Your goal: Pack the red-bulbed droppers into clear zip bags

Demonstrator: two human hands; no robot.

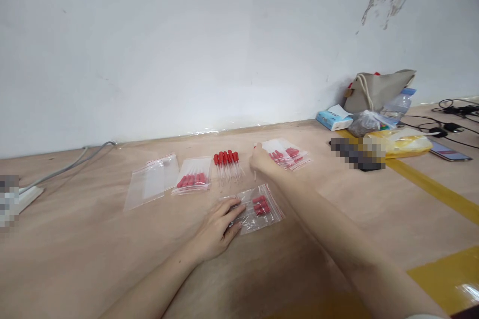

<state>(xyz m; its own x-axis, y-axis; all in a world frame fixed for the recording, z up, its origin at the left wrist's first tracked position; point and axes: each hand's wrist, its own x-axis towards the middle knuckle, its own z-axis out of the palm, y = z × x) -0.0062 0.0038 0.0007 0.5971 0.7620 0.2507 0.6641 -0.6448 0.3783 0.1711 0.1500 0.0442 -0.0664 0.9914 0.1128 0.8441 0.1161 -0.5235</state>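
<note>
At the middle of the frame, the left hand (pixel 219 222) rested with its fingers spread, fingertips on the left end of a clear zip bag (pixel 250 227) with red-handled tools (pixel 262 205) inside. Just above, the right hand (pixel 262 162) pinched a thin tool (pixel 255 176), its fingers hiding most of it. Left of that hand lay a loose row of red-handled pieces (pixel 226 158), then a filled bag (pixel 192 191) and flat bags (pixel 151 182).
</note>
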